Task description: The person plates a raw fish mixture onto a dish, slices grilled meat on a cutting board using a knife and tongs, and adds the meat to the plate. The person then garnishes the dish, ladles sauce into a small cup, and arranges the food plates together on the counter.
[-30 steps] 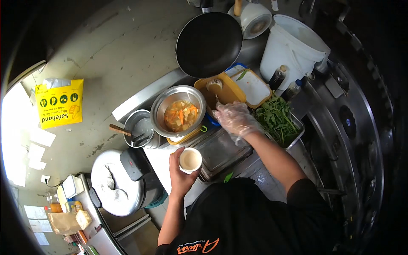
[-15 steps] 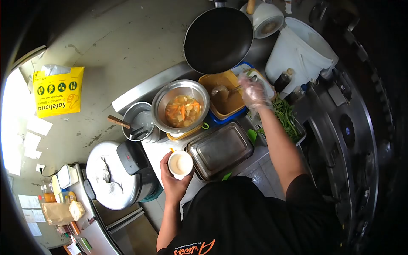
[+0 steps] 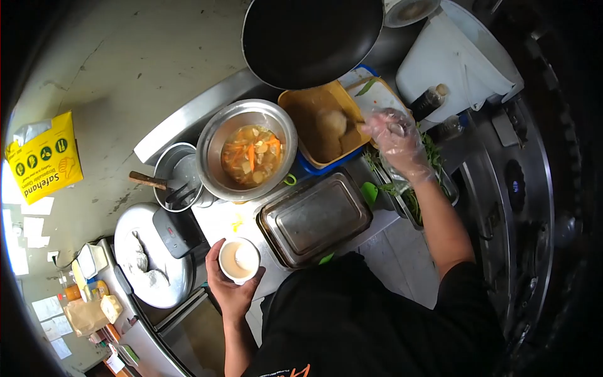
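"Grip?"

"Left hand (image 3: 233, 290) wrapped round a white cup (image 3: 240, 280), above the counter (image 3: 217, 217). Gloved right hand (image 3: 399, 144) closed on a ladle (image 3: 331, 122), bowl in a yellow tub (image 3: 352, 103) of brown liquid."

"Around them?"

"Metal tray (image 3: 317, 217) between cup and tub. Steel soup bowl (image 3: 210, 154) beside the tub; frying pan (image 3: 311, 41) beyond."

"Pose?"

"Cup mouth upward. Right arm extended, crossing leafy greens (image 3: 411, 202)."

"Unclear?"

"Ladle handle, mostly lost in glove and blur. Shirt lettering (image 3: 294, 371) cut off."

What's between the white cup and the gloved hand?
Head view: mainly the metal tray, between the white cup and the gloved right hand.
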The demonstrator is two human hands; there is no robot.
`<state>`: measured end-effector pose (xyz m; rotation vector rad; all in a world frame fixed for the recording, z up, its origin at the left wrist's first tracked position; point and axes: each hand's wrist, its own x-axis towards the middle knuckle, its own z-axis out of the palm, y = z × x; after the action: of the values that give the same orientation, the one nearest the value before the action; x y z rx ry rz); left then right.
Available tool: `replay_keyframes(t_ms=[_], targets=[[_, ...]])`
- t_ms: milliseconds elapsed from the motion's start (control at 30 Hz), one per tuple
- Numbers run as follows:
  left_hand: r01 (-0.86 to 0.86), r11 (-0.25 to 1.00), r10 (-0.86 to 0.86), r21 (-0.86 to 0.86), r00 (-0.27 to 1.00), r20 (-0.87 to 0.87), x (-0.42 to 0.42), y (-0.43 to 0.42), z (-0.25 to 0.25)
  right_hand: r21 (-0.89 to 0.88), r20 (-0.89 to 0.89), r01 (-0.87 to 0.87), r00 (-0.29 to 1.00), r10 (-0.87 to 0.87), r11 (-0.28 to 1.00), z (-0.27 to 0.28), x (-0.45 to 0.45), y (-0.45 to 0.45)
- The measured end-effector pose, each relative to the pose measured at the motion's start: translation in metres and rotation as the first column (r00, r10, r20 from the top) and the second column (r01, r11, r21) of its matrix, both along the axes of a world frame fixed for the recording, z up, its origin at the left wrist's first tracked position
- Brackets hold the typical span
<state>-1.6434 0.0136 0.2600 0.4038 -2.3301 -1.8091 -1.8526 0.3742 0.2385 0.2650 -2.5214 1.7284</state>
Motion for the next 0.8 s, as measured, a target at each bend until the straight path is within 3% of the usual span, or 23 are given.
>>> replay_keyframes(t_ms=[67, 100, 200, 233, 333, 367, 467, 533, 600, 667, 700, 767, 800], targets=[[0.014, 0.999, -0.014, -0.03, 1.0, 0.004, -0.004, 0.002, -0.001, 0.401, -0.284, 0.024, 0.954, 0.099, 0.916, -0.003, -0.017, 0.007], [0.027, 0.998, -0.026, -0.053, 1.0, 0.013, -0.005, 0.003, 0.001, 0.589, -0.717, 0.32, 0.63, 0.298, 0.742, -0.005, -0.012, 0.001], [0.042, 0.996, -0.042, -0.072, 0.999, 0.011, -0.01, 0.005, 0.006, 0.655, -0.529, 0.18, 0.803, 0.275, 0.734, 0.008, 0.009, -0.006], [0.038, 0.998, -0.038, -0.046, 0.999, 0.0, -0.01, 0.005, 0.005, 0.776, -0.612, 0.344, 0.615, 0.497, 0.529, 0.021, 0.008, -0.006], [0.034, 0.999, -0.035, -0.014, 0.999, -0.014, -0.01, 0.005, 0.004, 0.727, -0.648, 0.351, 0.637, 0.418, 0.59, 0.016, -0.003, 0.009], [0.033, 0.999, -0.033, -0.011, 0.999, -0.018, -0.011, 0.005, 0.004, 0.783, -0.601, 0.382, 0.668, 0.439, 0.49, 0.015, -0.003, 0.01], [0.063, 0.998, -0.064, -0.013, 0.998, -0.021, -0.015, 0.008, 0.006, 0.755, -0.517, 0.226, 0.783, 0.346, 0.616, 0.009, 0.013, -0.003], [0.094, 0.995, -0.094, -0.021, 0.995, -0.033, -0.018, 0.012, 0.013, 0.828, -0.56, 0.465, 0.658, 0.504, 0.312, 0.014, 0.013, -0.006], [0.103, 0.994, -0.104, -0.029, 0.994, -0.043, -0.02, 0.015, 0.018, 0.728, -0.511, 0.686, 0.543, 0.666, -0.001, 0.02, 0.014, -0.009], [0.098, 0.995, -0.1, -0.036, 0.993, -0.059, -0.021, 0.017, 0.021, 0.789, -0.526, 0.602, 0.554, 0.645, 0.126, 0.006, 0.019, -0.002], [0.084, 0.996, -0.082, 0.041, 0.995, -0.058, -0.02, 0.018, 0.02, 0.805, -0.537, 0.561, 0.551, 0.638, 0.193, 0.003, 0.016, 0.0], [0.104, 0.994, -0.101, 0.039, 0.993, -0.065, -0.022, 0.017, 0.022, 0.859, -0.509, 0.425, 0.645, 0.57, 0.286, 0.009, 0.018, 0.002], [0.119, 0.992, -0.117, 0.038, 0.991, -0.066, -0.022, 0.017, 0.024, 0.801, -0.587, 0.374, 0.648, 0.486, 0.468, 0.01, 0.019, -0.002]])
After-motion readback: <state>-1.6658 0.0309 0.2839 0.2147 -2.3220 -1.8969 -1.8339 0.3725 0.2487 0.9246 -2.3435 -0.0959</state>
